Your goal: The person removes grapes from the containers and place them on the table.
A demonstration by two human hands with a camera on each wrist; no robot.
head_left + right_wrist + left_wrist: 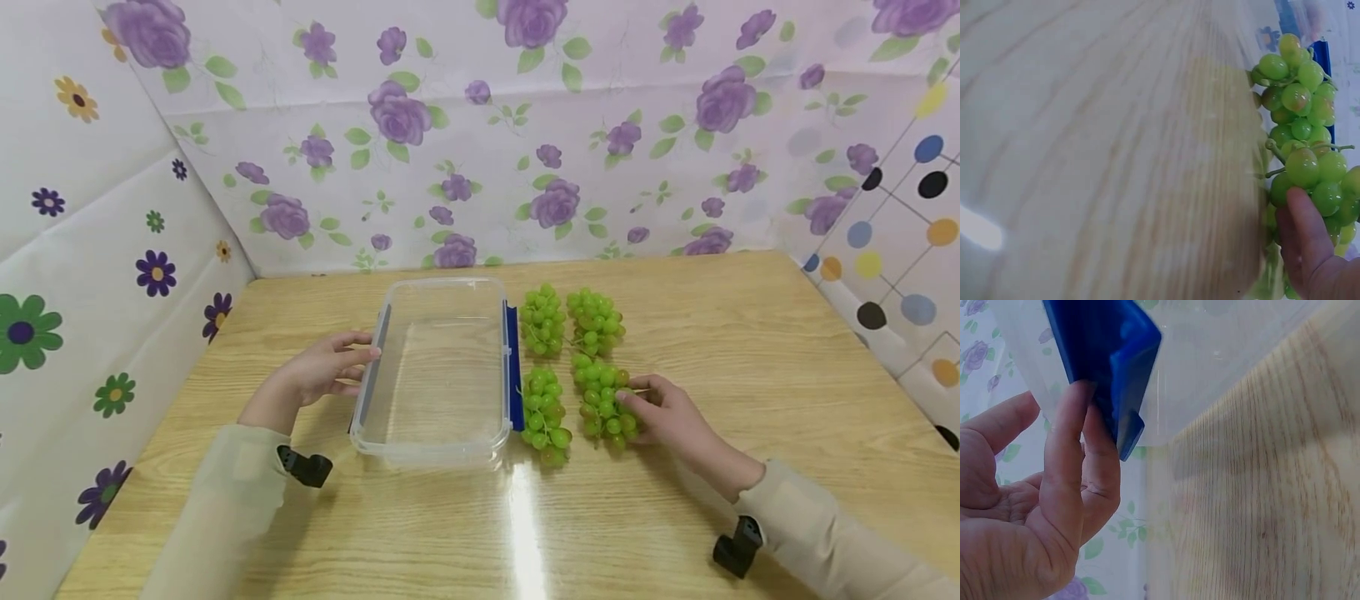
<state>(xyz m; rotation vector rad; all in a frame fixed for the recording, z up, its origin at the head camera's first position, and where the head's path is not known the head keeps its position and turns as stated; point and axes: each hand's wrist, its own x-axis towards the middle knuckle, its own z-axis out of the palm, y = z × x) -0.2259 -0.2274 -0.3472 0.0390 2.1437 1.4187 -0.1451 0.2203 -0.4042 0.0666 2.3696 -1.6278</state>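
Note:
A clear plastic food container (427,450) with blue side latches stands without a lid on the wooden table. My left hand (333,367) holds its left side; in the left wrist view, curved fingers touch the hanging blue latch (1107,356). Right of the container lie several bunches of green grapes. My right hand (667,412) grips the near right bunch of grapes (600,400), its fingertips against the fruit. Beside it is the near left bunch (543,412). Behind them are the far left bunch (542,321) and the far right bunch (595,319).
The wooden table (750,350) meets a floral-patterned cloth wall (480,167) at the back. Other patterned cloths hang at the left and right sides. A bright light reflection lies on the table in front of the grapes.

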